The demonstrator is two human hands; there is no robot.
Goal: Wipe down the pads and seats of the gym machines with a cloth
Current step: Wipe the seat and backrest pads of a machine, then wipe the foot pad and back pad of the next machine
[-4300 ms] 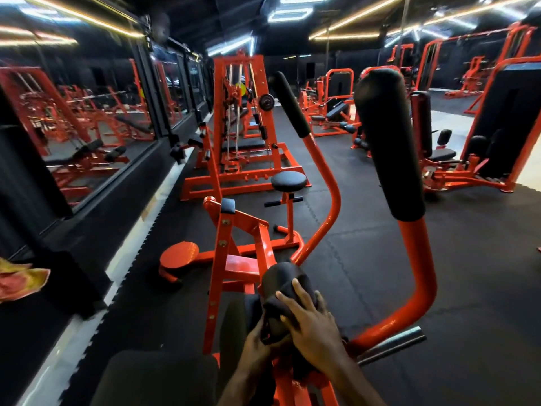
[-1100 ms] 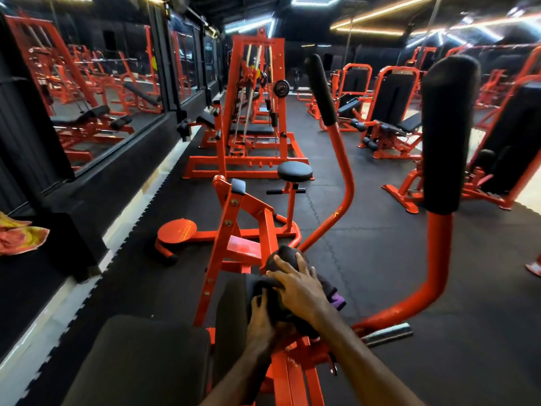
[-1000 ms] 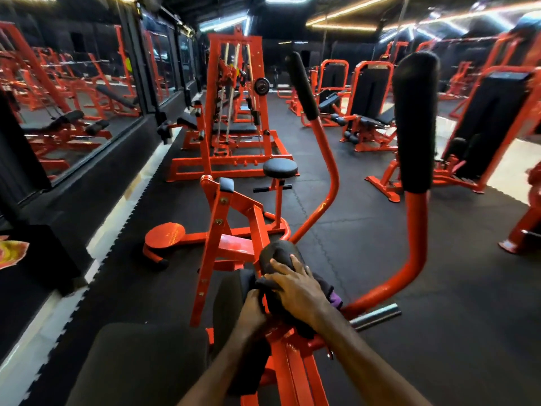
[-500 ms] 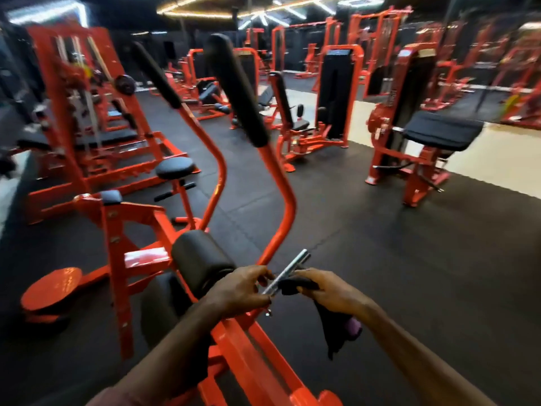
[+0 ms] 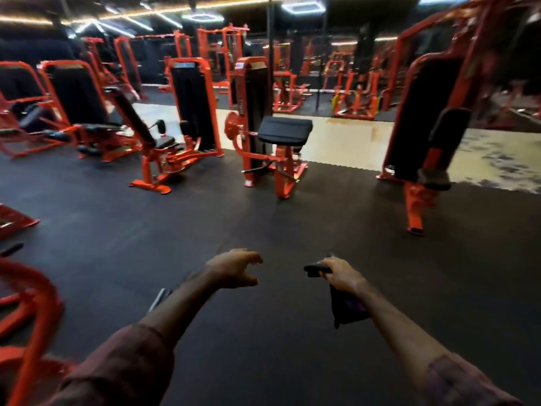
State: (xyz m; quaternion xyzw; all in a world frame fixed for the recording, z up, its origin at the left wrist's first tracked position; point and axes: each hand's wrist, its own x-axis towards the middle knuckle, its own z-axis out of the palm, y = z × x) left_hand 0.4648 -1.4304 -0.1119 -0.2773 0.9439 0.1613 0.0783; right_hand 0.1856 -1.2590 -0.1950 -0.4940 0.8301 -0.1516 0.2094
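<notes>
My right hand (image 5: 341, 275) grips a dark cloth (image 5: 345, 310) that hangs down below the wrist, with a bit sticking out past the fingers. My left hand (image 5: 234, 268) hovers over the black floor with fingers loosely curled and holds nothing. Straight ahead stands an orange machine with a flat black arm pad (image 5: 285, 130). Left of it is a seated machine with a black backrest (image 5: 137, 121) and small seat (image 5: 164, 140). At the right stands another orange machine with a tall black pad (image 5: 421, 124). The view is motion-blurred.
The orange frame (image 5: 35, 300) of the machine I was at shows blurred at the lower left, with a steel bar (image 5: 156, 300) beside my left forearm. Black rubber floor (image 5: 263, 218) stretches between me and the machines. A pale floor strip (image 5: 348, 142) and more orange machines lie beyond.
My view has swung right, away from the roller-pad machine. Both hands have come off it: the left let go of the steel bar, the right still carries the cloth.
</notes>
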